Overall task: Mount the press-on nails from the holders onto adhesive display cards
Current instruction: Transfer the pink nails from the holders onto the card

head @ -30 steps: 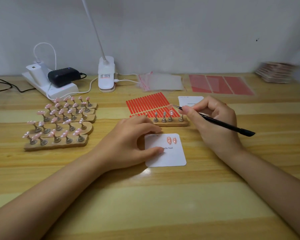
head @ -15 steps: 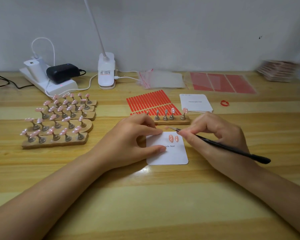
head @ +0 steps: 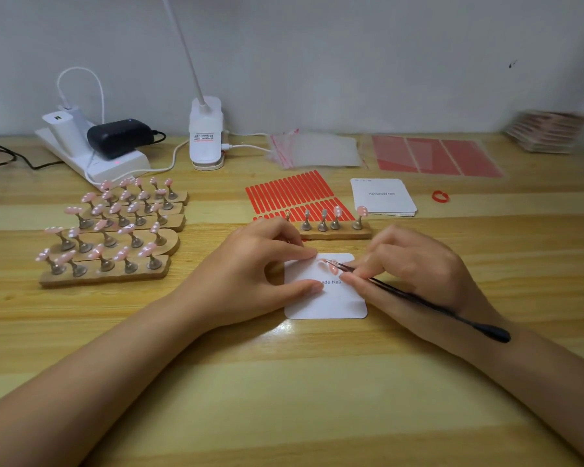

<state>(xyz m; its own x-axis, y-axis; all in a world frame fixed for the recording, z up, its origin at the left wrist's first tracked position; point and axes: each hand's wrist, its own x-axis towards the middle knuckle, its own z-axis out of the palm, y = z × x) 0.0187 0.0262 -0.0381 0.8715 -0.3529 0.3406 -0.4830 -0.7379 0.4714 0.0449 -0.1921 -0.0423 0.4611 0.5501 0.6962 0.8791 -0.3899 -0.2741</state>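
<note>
Press-on nails (head: 333, 267): pink, on white display card (head: 327, 301) printed "Handmade Nail", flat on table (head: 284, 382).

Surface: pale wooden table, plank pattern, glossy. Plain grey-white wall (head: 351, 62) behind.

Back row, left to right: white power strip (head: 122, 165) with white charger (head: 63, 129) and black adapter (head: 118, 136); white clip lamp base (head: 205, 133) with slanted stem; clear bags (head: 317, 150); red sheet (head: 432, 156); blurred stack of cards (head: 547, 131) at far right.

Middle: wooden holders (head: 115, 230) at left, carrying many pink nails on metal stands; sheet of red adhesive strips (head: 294, 195); spare card stack (head: 383, 197); small red ring (head: 440, 196); single holder (head: 334, 230) just behind the card, two nails left at its right end.

Left hand (head: 250, 271): index fingertip and thumb pressed on left part of card.

Right hand (head: 415, 267): grip pinched on black tweezers (head: 418, 301), tips at the nails near card's upper middle, between both hands. Whether a nail sits in the tips: cannot tell.
</note>
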